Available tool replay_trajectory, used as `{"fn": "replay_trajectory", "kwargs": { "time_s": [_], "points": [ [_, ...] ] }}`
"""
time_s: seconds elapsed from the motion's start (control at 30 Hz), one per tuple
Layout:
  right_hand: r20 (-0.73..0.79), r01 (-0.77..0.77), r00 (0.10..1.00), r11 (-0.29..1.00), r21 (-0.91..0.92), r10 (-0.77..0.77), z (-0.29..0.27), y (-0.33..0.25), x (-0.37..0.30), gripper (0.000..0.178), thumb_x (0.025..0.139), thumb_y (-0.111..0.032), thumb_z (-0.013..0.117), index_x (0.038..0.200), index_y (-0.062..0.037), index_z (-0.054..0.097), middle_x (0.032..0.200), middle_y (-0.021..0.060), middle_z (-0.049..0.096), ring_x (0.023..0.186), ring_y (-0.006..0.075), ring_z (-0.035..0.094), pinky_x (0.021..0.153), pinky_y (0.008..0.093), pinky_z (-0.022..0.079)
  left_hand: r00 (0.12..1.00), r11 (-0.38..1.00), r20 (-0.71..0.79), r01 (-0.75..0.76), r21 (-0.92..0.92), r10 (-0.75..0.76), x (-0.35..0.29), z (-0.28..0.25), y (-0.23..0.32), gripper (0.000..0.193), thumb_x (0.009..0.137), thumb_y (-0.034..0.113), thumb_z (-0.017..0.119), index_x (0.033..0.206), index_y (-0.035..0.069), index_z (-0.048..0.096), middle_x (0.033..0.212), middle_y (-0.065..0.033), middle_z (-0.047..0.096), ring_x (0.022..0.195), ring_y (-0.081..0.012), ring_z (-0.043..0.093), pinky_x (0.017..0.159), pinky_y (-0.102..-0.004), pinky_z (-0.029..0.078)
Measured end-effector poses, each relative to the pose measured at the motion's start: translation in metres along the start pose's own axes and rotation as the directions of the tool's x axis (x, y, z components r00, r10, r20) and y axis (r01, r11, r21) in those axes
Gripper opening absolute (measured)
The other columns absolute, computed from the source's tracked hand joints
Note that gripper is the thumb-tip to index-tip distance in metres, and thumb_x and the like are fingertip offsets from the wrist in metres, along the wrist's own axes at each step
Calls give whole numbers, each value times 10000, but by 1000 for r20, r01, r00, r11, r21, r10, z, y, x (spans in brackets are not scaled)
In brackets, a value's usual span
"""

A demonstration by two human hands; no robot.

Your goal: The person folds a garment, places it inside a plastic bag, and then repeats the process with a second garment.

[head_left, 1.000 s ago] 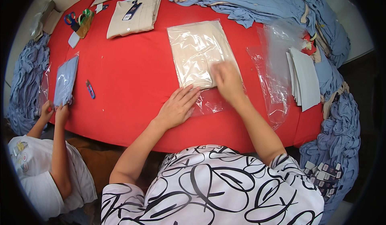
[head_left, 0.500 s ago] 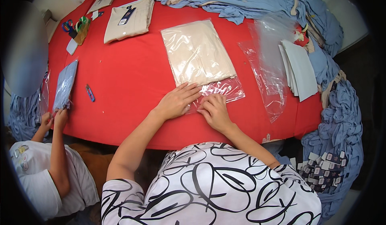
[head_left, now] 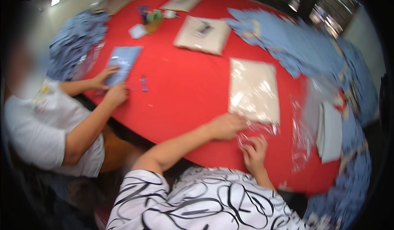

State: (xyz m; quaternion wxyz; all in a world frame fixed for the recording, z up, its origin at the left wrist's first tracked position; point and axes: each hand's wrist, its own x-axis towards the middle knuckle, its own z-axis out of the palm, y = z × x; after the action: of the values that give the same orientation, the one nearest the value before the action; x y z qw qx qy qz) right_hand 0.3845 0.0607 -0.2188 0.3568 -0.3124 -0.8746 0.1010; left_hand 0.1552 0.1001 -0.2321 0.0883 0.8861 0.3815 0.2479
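Observation:
A folded beige garment (head_left: 252,92) lies flat inside a clear plastic bag (head_left: 266,128) on the red-covered table. The bag's loose end points toward me. My left hand (head_left: 227,126) rests at the near left corner of the bag, its fingertips smeared by motion. Just to the right and closer to me, my right hand (head_left: 255,151) has its thumb and fingers bent together on the thin plastic of the loose end.
At left, a person's hands (head_left: 113,89) touch a bagged blue garment (head_left: 126,59), near small thread snips (head_left: 143,83). A folded beige garment with a tag (head_left: 201,35) lies farther off. Empty bags (head_left: 301,135), white sheets (head_left: 329,133) and heaped blue garments (head_left: 283,41) line the right.
The whole view has swung left, so the table appears farther right. My right hand has drawn slightly toward me with the plastic. The other person's hands now lie against the blue package.

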Motion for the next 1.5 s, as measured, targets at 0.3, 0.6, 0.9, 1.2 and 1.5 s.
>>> {"fn": "replay_trajectory", "kwargs": {
  "time_s": [0.3,0.6,0.9,1.2,1.5],
  "points": [
    [246,-189,944,972,-143,220,-20,33,23,251,791,-19,665,1034,-76,666,1078,140,582,1070,346,519,1002,476,363,993,990,-29,-115,79,118,-7,0,5,422,751,108,645,1151,-26,641,1345,-164,562,1330,-323,459,1149,-461,336],
    [103,-158,983,987,36,154,-35,43,24,82,786,41,668,838,-18,648,863,134,598,847,333,579,740,421,468,998,994,56,-21,-110,27,-5,17,-1,500,880,103,511,1371,7,511,1500,-177,445,1440,-319,354,1226,-434,229],
    [235,-120,965,993,11,114,-66,6,17,145,802,37,662,931,-26,686,889,133,636,813,326,607,701,416,509,984,975,7,175,-138,-175,-5,23,-4,595,815,11,505,1408,65,500,1462,-169,494,1381,-348,434,1188,-423,309],
    [36,-267,961,956,-123,273,-82,45,17,405,771,128,563,1134,-24,655,1149,143,624,1124,347,560,986,414,448,986,995,142,90,-41,-84,5,0,9,599,825,19,589,1412,128,534,1494,-99,481,1428,-280,379,1217,-449,264],
    [75,-203,975,976,-85,209,-69,67,0,227,763,-1,688,981,-61,702,1013,91,662,1045,333,589,924,427,443,973,990,188,136,-20,-130,8,1,13,579,846,39,594,1407,176,548,1509,-92,463,1426,-289,380,1212,-443,269]
  ]
}}
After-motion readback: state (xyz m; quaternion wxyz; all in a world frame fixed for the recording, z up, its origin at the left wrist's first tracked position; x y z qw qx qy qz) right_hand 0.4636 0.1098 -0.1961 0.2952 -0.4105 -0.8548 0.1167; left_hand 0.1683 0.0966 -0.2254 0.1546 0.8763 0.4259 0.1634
